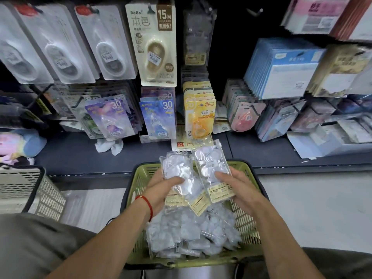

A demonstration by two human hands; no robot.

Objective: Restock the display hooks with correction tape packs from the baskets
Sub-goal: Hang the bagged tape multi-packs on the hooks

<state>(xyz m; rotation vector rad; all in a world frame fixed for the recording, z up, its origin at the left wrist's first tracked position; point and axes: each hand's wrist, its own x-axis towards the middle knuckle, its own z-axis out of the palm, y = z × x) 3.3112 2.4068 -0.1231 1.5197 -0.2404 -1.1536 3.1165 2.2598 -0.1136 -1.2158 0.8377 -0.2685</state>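
baskets: 2 (green basket [244, 224], white basket [43, 195]) | hands: 2

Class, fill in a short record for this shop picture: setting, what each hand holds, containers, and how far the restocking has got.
Setting: stationery display with correction tape packs hanging on hooks
Left hand: grips clear plastic packs
Right hand: grips another clear plastic pack with a yellow label
Containers: green plastic basket holding more clear packs; white plastic basket at left
Stage: packs lifted above the green basket, not yet hung
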